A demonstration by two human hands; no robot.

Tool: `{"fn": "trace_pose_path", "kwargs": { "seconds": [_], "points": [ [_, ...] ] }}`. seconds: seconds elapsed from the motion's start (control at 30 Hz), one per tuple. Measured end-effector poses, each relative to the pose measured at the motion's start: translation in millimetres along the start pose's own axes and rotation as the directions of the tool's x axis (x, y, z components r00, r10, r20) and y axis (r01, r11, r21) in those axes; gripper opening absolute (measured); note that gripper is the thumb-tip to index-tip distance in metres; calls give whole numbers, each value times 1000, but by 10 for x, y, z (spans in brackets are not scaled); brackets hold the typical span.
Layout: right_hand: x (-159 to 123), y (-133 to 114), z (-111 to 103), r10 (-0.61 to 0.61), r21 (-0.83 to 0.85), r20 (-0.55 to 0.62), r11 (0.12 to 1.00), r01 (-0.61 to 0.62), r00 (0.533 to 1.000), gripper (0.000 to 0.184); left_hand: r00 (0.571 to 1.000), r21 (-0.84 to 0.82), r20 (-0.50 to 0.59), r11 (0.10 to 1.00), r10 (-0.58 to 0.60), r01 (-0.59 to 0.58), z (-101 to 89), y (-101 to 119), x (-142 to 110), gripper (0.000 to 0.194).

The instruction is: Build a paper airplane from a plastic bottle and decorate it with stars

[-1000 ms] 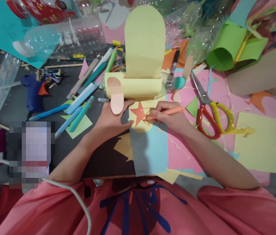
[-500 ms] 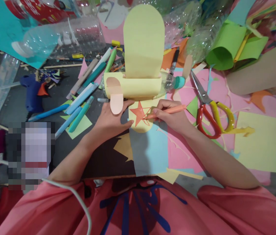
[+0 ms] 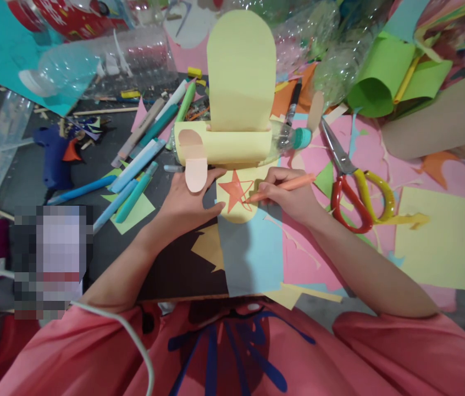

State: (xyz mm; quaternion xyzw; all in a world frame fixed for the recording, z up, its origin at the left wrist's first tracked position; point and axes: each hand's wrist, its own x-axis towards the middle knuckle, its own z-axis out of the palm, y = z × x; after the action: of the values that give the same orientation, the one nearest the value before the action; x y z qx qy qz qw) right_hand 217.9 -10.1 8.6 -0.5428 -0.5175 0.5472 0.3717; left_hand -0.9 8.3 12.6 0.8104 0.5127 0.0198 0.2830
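A clear plastic bottle wrapped in yellow paper [image 3: 236, 146] lies crosswise before me, like a toy plane, with a rounded yellow paper wing [image 3: 242, 71] on the far side. Its near yellow wing [image 3: 238, 215] bears an orange-red star [image 3: 232, 191], filled in on the left and only outlined on the right. My right hand [image 3: 288, 192] is closed around an orange marker [image 3: 286, 186], whose tip touches the star's lower right. My left hand [image 3: 189, 201] rests with thumb and forefinger spread at the wing's left edge; its other fingers are partly hidden by a pale pink paper tab [image 3: 196, 175].
Scissors [image 3: 354, 187] with red and yellow handles lie to the right, near a yellow sheet [image 3: 442, 239]. Several markers [image 3: 137, 165] and a blue glue gun [image 3: 55, 157] lie left. Plastic bottles [image 3: 104, 60] line the back. Another person's arm [image 3: 438, 118] reaches in from the right.
The marker's tip has shifted very slightly at the star's right side, and the right hand moved a little with it. My left hand stays in place.
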Motion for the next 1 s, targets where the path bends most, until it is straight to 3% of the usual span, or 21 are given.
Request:
{"fn": "trace_pose_path", "kwargs": {
  "seconds": [0.2, 0.57, 0.77, 1.0],
  "points": [
    [-4, 40, 19, -48, -44, -48, 998, 46, 998, 28, 1000, 2, 16, 1000, -14, 14, -13, 19, -1, 60],
    [-18, -15, 9, 7, 3, 64, 1000, -8, 998, 26, 1000, -7, 4, 1000, -3, 4, -17, 17, -10, 59],
    [1, 27, -6, -50, -21, -47, 999, 49, 998, 26, 1000, 11, 8, 1000, -10, 9, -11, 16, -4, 60],
    [-3, 33, -7, -48, -63, -12, 997, 47, 999, 28, 1000, 13, 10, 1000, -1, 0, -12, 14, -5, 59]
  ]
}}
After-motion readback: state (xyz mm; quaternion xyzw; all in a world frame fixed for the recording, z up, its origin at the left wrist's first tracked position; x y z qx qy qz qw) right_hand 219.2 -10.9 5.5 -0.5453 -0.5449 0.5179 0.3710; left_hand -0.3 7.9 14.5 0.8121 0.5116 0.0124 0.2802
